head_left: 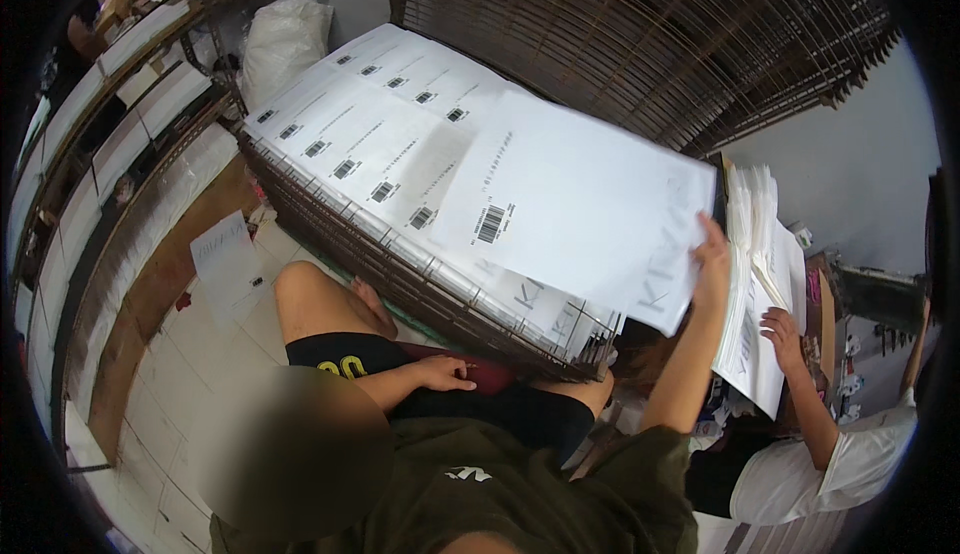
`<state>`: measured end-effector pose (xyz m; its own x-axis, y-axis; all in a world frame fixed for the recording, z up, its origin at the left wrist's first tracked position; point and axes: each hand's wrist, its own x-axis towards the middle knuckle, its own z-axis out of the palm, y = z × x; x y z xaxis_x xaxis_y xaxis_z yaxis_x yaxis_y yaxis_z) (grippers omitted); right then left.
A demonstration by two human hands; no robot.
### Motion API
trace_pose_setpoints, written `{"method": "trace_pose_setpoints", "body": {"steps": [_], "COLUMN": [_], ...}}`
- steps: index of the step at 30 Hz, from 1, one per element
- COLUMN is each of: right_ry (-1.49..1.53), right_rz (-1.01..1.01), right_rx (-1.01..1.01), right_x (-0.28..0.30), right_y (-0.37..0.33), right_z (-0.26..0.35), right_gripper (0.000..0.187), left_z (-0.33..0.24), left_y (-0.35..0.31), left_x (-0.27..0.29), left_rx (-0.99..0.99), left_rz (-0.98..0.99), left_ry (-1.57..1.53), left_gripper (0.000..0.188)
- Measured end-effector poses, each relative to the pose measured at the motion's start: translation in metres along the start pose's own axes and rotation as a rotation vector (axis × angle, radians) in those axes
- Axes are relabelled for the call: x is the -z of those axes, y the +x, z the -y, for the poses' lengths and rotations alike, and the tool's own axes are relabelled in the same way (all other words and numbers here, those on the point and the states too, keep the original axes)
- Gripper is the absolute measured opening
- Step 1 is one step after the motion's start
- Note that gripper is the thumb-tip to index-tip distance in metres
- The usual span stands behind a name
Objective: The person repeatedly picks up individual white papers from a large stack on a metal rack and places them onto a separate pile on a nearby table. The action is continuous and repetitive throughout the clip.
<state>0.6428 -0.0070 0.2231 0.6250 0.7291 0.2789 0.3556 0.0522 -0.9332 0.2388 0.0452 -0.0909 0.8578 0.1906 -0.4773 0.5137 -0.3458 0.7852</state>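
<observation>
My right hand [712,254] is raised and grips the right edge of a large white printed sheet [570,204] with a barcode, held over the paper rows. Below it, overlapping white barcode sheets [350,144] lie in rows on a stack of dark wire racks [400,269]. My left hand [445,372] rests on my lap with relaxed fingers and holds nothing. I sit with bare knees against the rack stack.
At right, a co-worker in a white shirt has a hand [785,334] on a standing stack of white sheets [757,254]. Dark wire grids [640,34] lean behind. A white bag [280,39], a loose sheet on the tiled floor [228,259] and shelving [110,134] are at left.
</observation>
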Motion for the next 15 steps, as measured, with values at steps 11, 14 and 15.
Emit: {"method": "trace_pose_setpoints", "body": {"steps": [11,14,15], "right_ry": [0.212,0.207,0.19], "right_rz": [-0.055,-0.063,-0.066], "right_rx": [-0.31,-0.343,-0.328], "right_x": [-0.056,-0.057,-0.056], "right_y": [-0.078,-0.08,-0.08], "right_z": [-0.175,-0.171,-0.173], "right_gripper": [0.059,0.06,0.06], "left_z": [-0.002,-0.004,-0.005], "left_y": [-0.007,-0.009,-0.01], "left_x": [0.002,0.003,0.003], "left_rx": [0.045,0.003,0.007], "left_rz": [-0.009,-0.039,-0.037], "left_ry": [-0.03,-0.015,-0.01], "left_gripper": [0.066,0.069,0.069]}}
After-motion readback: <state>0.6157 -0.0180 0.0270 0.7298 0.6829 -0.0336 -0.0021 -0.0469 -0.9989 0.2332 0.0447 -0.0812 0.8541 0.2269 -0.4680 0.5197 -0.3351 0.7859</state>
